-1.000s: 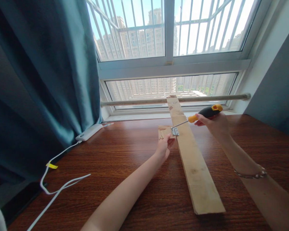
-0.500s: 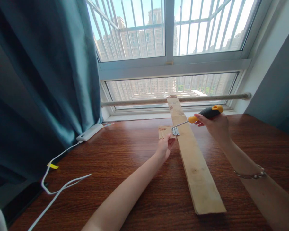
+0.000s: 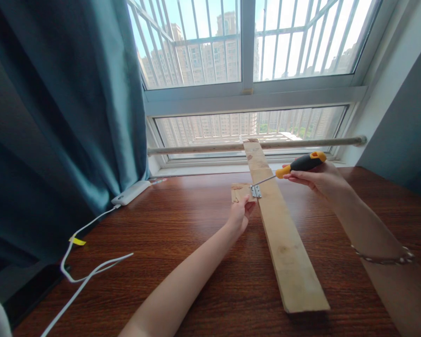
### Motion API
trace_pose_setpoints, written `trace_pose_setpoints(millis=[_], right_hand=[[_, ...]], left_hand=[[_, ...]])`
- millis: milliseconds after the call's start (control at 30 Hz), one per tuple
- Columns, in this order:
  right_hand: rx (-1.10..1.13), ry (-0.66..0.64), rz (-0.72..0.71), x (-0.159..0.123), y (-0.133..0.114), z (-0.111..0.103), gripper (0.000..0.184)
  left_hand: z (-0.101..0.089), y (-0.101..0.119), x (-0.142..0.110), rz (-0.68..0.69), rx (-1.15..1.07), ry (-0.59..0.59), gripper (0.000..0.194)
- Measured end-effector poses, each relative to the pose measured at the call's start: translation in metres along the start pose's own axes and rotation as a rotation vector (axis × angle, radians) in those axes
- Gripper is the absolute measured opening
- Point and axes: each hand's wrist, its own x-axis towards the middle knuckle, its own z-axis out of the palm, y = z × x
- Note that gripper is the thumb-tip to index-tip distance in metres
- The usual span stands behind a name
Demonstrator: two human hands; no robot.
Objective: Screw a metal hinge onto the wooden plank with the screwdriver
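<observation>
My right hand [image 3: 319,180] is closed round a black and yellow screwdriver [image 3: 303,162], gripping it near the front of the handle. The shaft slants down to the left, and its tip meets the upper part of a small metal hinge [image 3: 256,191]. That hinge bridges a long pale wooden board [image 3: 284,234] and a small wooden piece [image 3: 239,192] on the board's left side. My left hand [image 3: 241,213] pinches the lower edge of the small piece, close to the hinge. Some of its fingers are hidden beneath the wood.
The board lies on a dark brown wooden table [image 3: 154,234], its far end up against a horizontal rail [image 3: 203,149] at the window. To the left are a white power strip [image 3: 130,193], a white cable [image 3: 91,275] and a blue curtain [image 3: 119,93].
My right hand has shifted its grip and rolled over around the screwdriver, with the wrist moving right. The left hand, hinge and board stay where they were.
</observation>
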Motion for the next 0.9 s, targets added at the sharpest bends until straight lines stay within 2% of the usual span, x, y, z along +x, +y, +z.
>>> trace_pose_setpoints(millis=[233, 400, 900], right_hand=[[-0.185, 0.271, -0.108, 0.004, 0.012, 0.005, 0.036], [-0.172, 0.393, -0.149, 0.009, 0.020, 0.004, 0.037], [-0.142, 0.404, -0.127, 0.011, 0.021, 0.004, 0.031]], left_hand=[[0.000, 0.000, 0.000, 0.003, -0.023, -0.007, 0.013], [0.000, -0.001, 0.001, 0.001, -0.021, 0.002, 0.013], [0.001, 0.000, -0.001, -0.001, -0.022, 0.005, 0.011]])
